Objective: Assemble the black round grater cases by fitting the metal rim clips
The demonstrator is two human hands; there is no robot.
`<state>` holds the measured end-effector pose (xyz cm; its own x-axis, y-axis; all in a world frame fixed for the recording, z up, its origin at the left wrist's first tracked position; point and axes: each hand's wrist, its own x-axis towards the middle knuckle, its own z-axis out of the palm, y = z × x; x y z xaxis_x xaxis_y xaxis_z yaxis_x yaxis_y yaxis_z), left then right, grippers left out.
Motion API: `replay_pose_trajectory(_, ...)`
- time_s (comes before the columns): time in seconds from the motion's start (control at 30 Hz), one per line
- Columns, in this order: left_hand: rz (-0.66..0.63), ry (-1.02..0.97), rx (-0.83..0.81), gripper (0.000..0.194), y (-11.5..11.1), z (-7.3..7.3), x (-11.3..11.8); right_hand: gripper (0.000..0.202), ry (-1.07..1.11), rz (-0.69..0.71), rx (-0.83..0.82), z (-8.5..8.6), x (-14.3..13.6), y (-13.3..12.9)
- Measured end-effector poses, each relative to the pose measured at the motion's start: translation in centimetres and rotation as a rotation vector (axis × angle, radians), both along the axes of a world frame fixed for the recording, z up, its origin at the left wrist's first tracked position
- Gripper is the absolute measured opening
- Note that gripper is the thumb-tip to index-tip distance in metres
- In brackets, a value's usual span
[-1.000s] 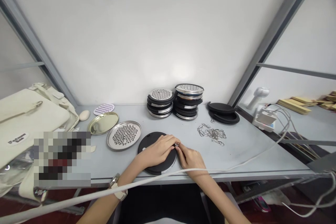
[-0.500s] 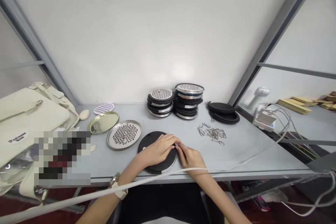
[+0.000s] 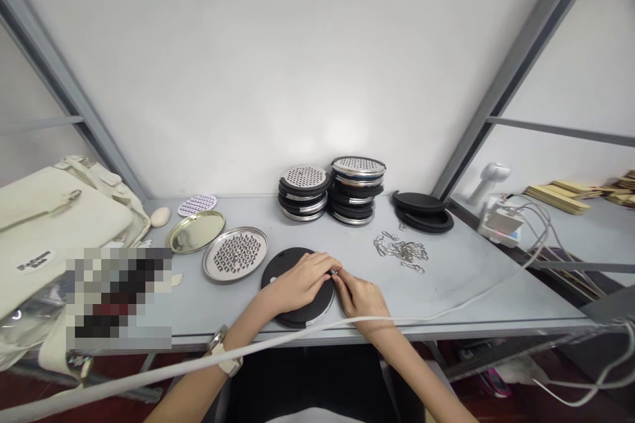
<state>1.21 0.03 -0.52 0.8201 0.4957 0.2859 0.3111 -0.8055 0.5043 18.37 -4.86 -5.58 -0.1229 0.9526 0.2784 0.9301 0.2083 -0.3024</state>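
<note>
Hands [image 3: 302, 283] [image 3: 366, 301] unmoved; white cable [image 3: 149, 375] passes before them; stacked graters [image 3: 358, 189] behind.

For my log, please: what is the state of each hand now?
Left hand: resting on the disc, fingers bent near its right edge; grip unclear.
Right hand: fingertips bunched at that edge; whether they pinch anything cannot be told.

A cream bag [image 3: 64, 211] sits at nine o'clock, beside a pale rounded object [image 3: 160, 217]. A white cable [image 3: 278, 341] crosses six o'clock. Near three o'clock are a white gadget [image 3: 495, 173] and stacked yellowish strips [image 3: 555, 199].
</note>
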Motion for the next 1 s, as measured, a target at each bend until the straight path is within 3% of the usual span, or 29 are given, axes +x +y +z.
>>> replay_pose_trajectory(1.0,-0.008,-0.019,-0.001,0.023,0.06,0.05,-0.05,0.032,0.030,-0.005,-0.040,0.32,0.01,0.00)
